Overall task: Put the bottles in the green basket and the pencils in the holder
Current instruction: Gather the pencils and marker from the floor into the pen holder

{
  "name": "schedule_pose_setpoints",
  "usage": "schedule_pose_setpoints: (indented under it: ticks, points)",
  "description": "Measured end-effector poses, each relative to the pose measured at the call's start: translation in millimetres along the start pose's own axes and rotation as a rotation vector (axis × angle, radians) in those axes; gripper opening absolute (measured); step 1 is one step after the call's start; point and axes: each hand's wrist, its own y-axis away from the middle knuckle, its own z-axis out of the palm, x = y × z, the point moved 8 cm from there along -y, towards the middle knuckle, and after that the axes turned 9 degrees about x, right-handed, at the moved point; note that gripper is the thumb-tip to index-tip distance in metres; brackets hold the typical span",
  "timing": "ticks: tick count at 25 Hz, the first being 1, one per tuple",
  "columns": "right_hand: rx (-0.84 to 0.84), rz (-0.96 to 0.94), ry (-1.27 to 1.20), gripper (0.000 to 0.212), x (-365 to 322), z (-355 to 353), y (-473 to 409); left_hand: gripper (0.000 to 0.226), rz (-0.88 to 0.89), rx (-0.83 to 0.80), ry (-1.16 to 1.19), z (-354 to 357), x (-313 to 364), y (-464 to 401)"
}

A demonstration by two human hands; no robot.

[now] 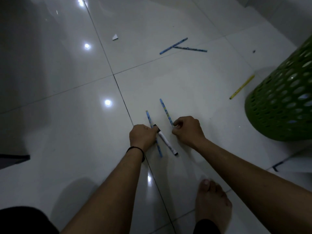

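Observation:
My left hand (pixel 143 136) is closed around a blue pencil (pixel 149 118) and a white marker with black ends (pixel 167 142) low over the white tiled floor. My right hand (pixel 187 130) pinches the lower end of a second blue pencil (pixel 165 111) that points up and away. Farther off, two more blue pencils (pixel 173 45) (pixel 190 48) lie crossed on the floor. A yellow pencil (pixel 242 86) lies beside the green perforated basket (pixel 283 98) at the right edge. No bottles and no holder are in view.
A small white scrap (pixel 115 37) lies on the tile at the upper middle. My bare foot (pixel 211 201) rests at the bottom right, and a dark object (pixel 13 158) edges in at the left.

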Motion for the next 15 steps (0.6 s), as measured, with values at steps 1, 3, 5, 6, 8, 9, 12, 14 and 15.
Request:
schedule_pose_setpoints:
  ticks: [1, 3, 5, 6, 8, 9, 12, 14, 15]
  points:
    - [0.013, 0.015, -0.057, 0.021, -1.9, -2.6, 0.1, 0.033, -0.020, -0.033, 0.127, 1.9, 4.2, -1.9]
    - [0.026, 0.023, -0.146, 0.018, -8.6, -5.8, 0.8, 0.023, -0.066, -0.094, 0.319, 6.5, 13.3, -5.7]
    - [0.019, 0.030, -0.209, 0.016, -15.1, -6.9, 2.7, 0.011, -0.106, -0.158, 0.445, 13.6, 23.9, -6.8]
    - [0.008, 0.033, -0.226, 0.017, -17.8, -6.5, 4.1, 0.008, -0.117, -0.186, 0.485, 17.6, 29.4, -6.7]
    - [-0.008, 0.033, -0.239, 0.017, -21.0, -5.4, 6.3, 0.006, -0.146, -0.233, 0.543, 24.5, 39.8, -4.7]
    - [-0.003, 0.033, -0.242, 0.017, -21.8, -5.7, 7.0, 0.007, -0.168, -0.254, 0.571, 27.9, 43.2, -3.6]
    - [0.007, 0.050, -0.260, 0.015, -20.1, -8.5, 6.3, 0.011, -0.220, -0.319, 0.661, 36.7, 50.4, 0.3]
    - [0.002, 0.059, -0.259, 0.015, -16.9, -10.5, 4.1, 0.014, -0.206, -0.348, 0.665, 40.7, 54.6, 2.5]
    - [0.005, 0.060, -0.254, 0.015, -15.1, -12.1, 2.4, 0.014, -0.188, -0.357, 0.646, 42.2, 57.5, 2.9]
